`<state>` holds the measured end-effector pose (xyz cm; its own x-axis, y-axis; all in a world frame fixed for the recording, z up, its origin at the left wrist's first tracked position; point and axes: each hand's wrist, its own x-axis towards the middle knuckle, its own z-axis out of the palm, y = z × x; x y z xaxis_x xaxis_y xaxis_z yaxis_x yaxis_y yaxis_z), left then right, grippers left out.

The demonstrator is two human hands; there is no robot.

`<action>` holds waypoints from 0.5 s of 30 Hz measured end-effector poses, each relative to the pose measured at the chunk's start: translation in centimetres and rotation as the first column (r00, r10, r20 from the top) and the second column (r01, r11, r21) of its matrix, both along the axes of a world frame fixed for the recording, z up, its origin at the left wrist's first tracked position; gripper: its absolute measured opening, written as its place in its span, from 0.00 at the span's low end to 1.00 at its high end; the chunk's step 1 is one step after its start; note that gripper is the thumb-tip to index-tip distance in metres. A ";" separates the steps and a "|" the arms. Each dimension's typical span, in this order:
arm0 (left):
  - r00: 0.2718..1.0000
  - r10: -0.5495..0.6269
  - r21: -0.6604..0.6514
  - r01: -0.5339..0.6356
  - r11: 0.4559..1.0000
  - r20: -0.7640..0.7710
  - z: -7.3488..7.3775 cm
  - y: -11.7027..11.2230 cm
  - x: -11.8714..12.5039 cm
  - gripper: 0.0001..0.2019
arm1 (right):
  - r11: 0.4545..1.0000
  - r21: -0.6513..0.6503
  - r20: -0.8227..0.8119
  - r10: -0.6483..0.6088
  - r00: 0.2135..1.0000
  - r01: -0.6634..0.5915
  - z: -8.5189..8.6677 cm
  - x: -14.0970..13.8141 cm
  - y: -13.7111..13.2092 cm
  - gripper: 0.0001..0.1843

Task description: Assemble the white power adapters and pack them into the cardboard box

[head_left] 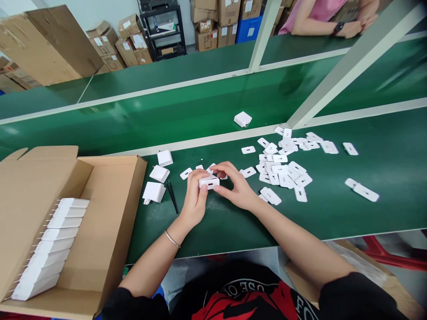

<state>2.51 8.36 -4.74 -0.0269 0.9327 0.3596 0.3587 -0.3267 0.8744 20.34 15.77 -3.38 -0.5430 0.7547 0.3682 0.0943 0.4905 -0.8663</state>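
A white charger block [209, 182] with a dark port slot is held above the green table. My left hand [194, 195] is closed around its left side, thumb along the front. At its right end, my right hand [235, 186] has curved fingers on the far side and the thumb at the near corner. Behind the hands lie a few small white slotted plates [186, 173], partly hidden by the fingers. Black tweezers [172, 197] rest left of my left hand, beside white chargers [154, 192]. A loose pile of white plates [283, 169] spreads to the right.
An open cardboard box [111, 222] on the left holds a row of white chargers [50, 249] with pins. Another charger [243, 119] sits near the green divider [167, 113]. A slanted metal post [333, 84] rises at right. Across the divider is another person's arm [310, 26].
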 end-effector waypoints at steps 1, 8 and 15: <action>1.000 -0.015 -0.018 0.016 1.000 0.025 -0.1 -0.1 0.0 0.17 | 0.999 -0.041 0.003 0.013 1.000 -0.013 -0.1 0.0 0.1 0.21; 0.997 -0.015 -0.045 0.012 0.999 -0.075 -0.1 0.2 -0.4 0.21 | 0.976 -0.218 -0.069 -0.005 0.998 -0.010 -0.9 -0.4 0.4 0.23; 0.999 -0.023 -0.022 0.023 0.999 0.023 -0.3 1.0 -0.7 0.21 | 0.981 -0.191 -0.053 -0.047 0.998 0.036 -1.1 -0.7 0.1 0.22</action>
<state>1.83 9.32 -5.08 -0.0134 0.9410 0.3382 0.3313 -0.3149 0.8894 19.65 15.85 -4.47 -0.4922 0.8351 0.2456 0.0591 0.3136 -0.9477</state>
